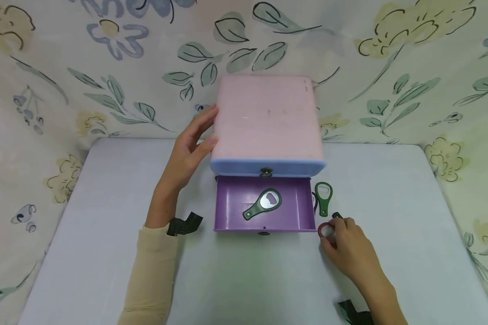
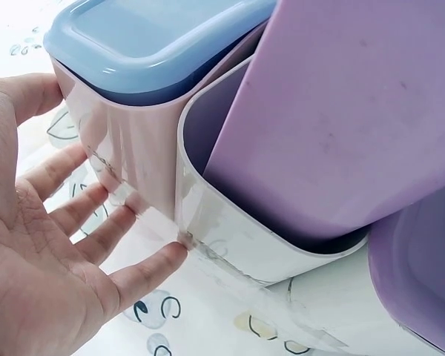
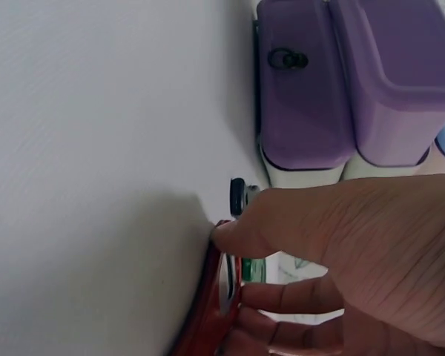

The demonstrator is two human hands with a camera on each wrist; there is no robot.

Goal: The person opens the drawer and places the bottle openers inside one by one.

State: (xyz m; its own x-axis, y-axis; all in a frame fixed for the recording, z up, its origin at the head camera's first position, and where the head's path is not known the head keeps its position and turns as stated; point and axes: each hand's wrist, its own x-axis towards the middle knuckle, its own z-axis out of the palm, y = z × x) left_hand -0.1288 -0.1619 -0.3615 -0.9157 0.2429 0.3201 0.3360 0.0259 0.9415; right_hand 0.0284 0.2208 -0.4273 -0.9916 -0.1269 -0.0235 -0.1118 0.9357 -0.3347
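Observation:
In the head view my left hand (image 1: 189, 146) rests its fingers on the left side of a pink box with a blue front (image 1: 268, 168). Those fingers are spread along its wall in the left wrist view. Below that front a purple drawer (image 1: 227, 203) stands pulled out, with a green bottle opener (image 1: 262, 204) lying in it. Right of the drawer, my right hand (image 1: 351, 248) pinches a red bottle opener (image 3: 208, 311); its far end is out of the right wrist view. Another green bottle opener (image 1: 323, 198) lies on the table beside the drawer.
A dark-ended item (image 3: 239, 196) shows by the right thumb, mostly hidden. Another dark loop (image 1: 315, 203) is partly behind the drawer's right wall. The white table (image 1: 105, 253) meets a floral cloth (image 1: 146, 90) at the back and sides.

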